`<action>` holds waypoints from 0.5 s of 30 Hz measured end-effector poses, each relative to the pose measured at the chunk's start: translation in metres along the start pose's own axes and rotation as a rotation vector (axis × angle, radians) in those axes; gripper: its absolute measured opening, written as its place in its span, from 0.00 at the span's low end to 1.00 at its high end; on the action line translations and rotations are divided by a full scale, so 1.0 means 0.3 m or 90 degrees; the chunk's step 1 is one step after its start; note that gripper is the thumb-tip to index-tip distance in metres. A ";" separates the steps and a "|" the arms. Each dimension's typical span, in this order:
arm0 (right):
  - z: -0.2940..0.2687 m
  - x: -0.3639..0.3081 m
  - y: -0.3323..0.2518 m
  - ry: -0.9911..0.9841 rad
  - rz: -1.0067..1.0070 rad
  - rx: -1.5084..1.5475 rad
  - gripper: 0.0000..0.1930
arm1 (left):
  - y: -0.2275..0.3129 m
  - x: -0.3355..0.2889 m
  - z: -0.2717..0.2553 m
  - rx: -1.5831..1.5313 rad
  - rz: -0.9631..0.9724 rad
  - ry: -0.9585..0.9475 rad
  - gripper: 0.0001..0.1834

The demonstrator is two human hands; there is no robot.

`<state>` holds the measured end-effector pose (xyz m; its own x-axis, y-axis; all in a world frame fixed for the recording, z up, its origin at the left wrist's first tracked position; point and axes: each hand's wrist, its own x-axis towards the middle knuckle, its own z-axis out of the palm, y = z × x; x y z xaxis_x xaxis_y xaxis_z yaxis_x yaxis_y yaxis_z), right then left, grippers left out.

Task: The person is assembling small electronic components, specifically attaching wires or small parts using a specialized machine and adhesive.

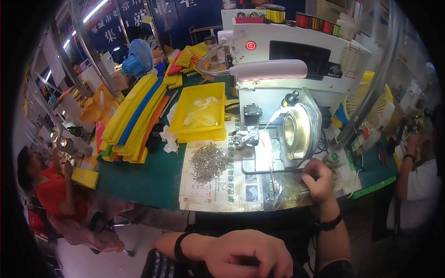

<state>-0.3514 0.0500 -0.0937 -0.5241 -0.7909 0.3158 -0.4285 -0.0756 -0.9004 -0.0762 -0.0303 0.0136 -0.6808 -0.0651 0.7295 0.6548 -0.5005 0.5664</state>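
Observation:
My right hand [319,180] rests on the work table at the front right corner of a white bench machine [252,48]. Its fingers curl loosely, with thumb and forefinger apart and nothing visible between them. Low in front of my body, away from the table, is my left hand [252,255], back upward and fingers bent; what they hold, if anything, is hidden. A brightly lit round metal ring [290,132] sits on the machine, beside a small clamp mechanism [245,138]. Left of the machine base, a tangled heap of small thin metal pieces [208,163] lies on a printed paper sheet [194,197].
Behind the heap stands a yellow tray [181,134] with clear plastic inside. Stacked yellow strips [132,111], a blue fan [138,56] and a yellow fan [368,99] surround the area. A lamp [269,69] hangs over the machine. People sit at left and right.

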 end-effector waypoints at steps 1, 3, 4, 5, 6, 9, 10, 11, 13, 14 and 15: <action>-0.002 -0.001 0.000 0.002 0.000 -0.001 0.06 | 0.032 0.030 -0.014 0.064 -0.036 -0.042 0.11; -0.002 -0.002 0.001 0.012 -0.015 0.005 0.06 | 0.019 0.040 -0.022 0.097 -0.030 -0.105 0.10; 0.000 -0.002 -0.001 0.011 -0.015 0.006 0.06 | 0.016 0.030 -0.025 0.098 -0.030 -0.104 0.10; 0.004 -0.001 -0.003 0.012 -0.014 0.006 0.06 | 0.016 0.023 -0.029 0.124 -0.051 -0.139 0.12; 0.007 -0.002 -0.006 0.013 -0.012 0.006 0.06 | 0.018 0.021 -0.025 0.148 -0.071 -0.172 0.13; 0.009 0.010 -0.012 0.014 -0.004 0.021 0.05 | -0.021 -0.008 -0.021 0.133 -0.091 -0.192 0.11; 0.009 0.010 -0.008 0.011 0.005 0.021 0.05 | -0.028 -0.007 -0.007 0.127 -0.093 -0.184 0.11; 0.007 0.013 -0.002 0.012 -0.005 0.028 0.05 | -0.030 0.002 0.001 0.163 -0.090 -0.177 0.11; 0.008 0.016 0.000 0.014 -0.013 0.036 0.05 | -0.048 0.015 0.006 0.196 -0.093 -0.179 0.11; 0.008 0.017 0.008 0.011 -0.005 0.039 0.05 | -0.055 0.016 0.019 0.194 -0.097 -0.172 0.11; 0.005 0.019 0.011 0.012 -0.018 0.047 0.05 | -0.058 0.019 0.033 0.215 -0.104 -0.166 0.10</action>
<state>-0.3548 0.0442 -0.0954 -0.5268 -0.7760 0.3469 -0.3886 -0.1431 -0.9102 -0.0882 -0.0135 0.0118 -0.7067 0.2329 0.6681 0.6455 -0.1744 0.7436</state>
